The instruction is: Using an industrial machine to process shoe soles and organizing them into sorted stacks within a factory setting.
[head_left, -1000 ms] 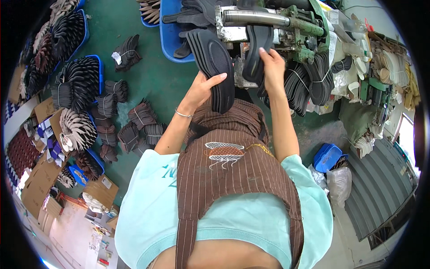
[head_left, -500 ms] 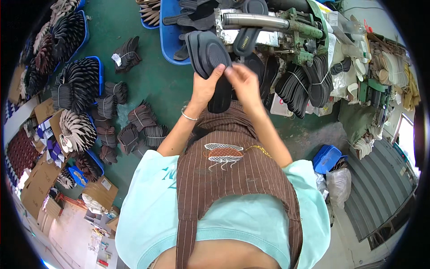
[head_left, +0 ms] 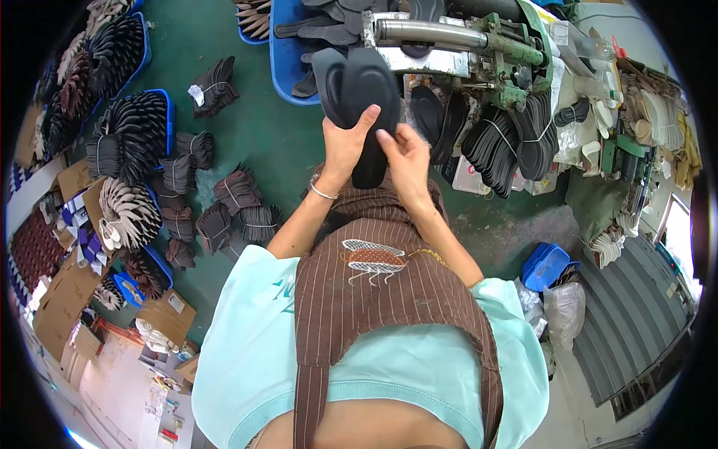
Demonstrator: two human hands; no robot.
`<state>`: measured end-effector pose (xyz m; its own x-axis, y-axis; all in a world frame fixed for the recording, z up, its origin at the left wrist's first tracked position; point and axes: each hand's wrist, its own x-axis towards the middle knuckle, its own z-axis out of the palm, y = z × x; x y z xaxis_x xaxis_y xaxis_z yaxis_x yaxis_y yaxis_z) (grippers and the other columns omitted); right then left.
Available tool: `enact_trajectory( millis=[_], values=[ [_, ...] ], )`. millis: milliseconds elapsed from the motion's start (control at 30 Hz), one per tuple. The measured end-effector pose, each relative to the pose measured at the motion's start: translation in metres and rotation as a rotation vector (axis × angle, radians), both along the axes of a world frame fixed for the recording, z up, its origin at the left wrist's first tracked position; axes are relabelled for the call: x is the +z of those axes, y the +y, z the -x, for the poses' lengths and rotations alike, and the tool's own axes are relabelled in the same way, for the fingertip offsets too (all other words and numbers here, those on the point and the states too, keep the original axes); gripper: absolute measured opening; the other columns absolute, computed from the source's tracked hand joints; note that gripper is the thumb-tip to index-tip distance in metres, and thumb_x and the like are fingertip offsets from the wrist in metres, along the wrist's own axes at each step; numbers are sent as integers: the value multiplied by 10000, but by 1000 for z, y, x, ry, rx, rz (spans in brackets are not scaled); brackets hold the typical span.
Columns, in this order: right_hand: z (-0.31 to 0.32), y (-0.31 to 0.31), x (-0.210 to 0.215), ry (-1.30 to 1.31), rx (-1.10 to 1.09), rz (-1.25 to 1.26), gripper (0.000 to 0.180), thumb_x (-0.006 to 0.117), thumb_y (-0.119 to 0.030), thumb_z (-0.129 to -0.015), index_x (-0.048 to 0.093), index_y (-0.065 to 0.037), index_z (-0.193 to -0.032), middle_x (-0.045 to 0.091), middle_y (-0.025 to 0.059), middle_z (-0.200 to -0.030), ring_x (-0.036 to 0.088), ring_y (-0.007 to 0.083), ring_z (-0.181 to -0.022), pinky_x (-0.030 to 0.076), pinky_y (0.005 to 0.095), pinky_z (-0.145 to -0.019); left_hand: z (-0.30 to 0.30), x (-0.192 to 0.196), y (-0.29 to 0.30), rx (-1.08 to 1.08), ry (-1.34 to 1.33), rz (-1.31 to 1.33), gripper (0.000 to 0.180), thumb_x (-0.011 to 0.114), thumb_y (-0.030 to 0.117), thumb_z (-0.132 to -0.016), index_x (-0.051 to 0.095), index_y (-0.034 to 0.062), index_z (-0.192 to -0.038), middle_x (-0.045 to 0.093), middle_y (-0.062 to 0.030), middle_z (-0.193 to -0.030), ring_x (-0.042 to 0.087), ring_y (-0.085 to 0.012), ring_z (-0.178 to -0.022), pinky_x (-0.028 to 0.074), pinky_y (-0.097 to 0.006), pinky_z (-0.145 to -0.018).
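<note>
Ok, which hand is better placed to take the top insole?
Likely the right hand: it's at the edge of the black insoles, while the left hand is busy gripping them.

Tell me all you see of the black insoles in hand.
The black insoles look matte and foam-like, the front one with a curved contour line. They overlap, fanned at the upper end, lower end toward the apron. The left hand grips them, thumb on top; the right hand is at their right edge, contact unclear.
</note>
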<state>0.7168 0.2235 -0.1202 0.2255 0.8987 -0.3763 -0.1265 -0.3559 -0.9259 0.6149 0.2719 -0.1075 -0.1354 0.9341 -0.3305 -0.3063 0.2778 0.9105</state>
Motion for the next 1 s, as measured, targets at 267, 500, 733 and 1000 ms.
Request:
enact_trajectory(
  millis=[267,500,733,1000],
  values=[
    [-77,66,-33,-42,-233,1,148,571,-102,-881,607,37,-918,655,42,-786,564,65,-654,450,215,-587,9,-5,1,-195,-415,166,416,521,271,-931,481,1,-1245,601,-107,-1084,601,-159,-905,527,-302,-733],
    [-3,16,15,285,172,69,158,571,-133,-902,601,4,-974,579,-51,-792,490,7,-707,416,177,-617,7,-3,-5,-228,-345,99,427,508,269,-939,451,3,-1268,532,-86,-1251,516,-151,-1094,414,-283,-940],
    [-20,-6,5,179,6,-34,77,564,-66,-894,541,4,-916,549,-41,-825,473,16,-764,384,157,-663,4,-8,-18,-189,-165,99,404,536,232,-930,465,-22,-1236,540,-84,-1193,492,-138,-1096,374,-262,-939],
    [-60,-31,-25,-24,-43,-12,260,598,-99,-884,403,-69,-713,261,-87,-670,238,16,-612,210,195,-516,7,118,4,-540,-539,-566,446,405,334,-910,489,8,-1201,474,-198,-1215,435,-373,-1183,361,-503,-961]
  ],
)
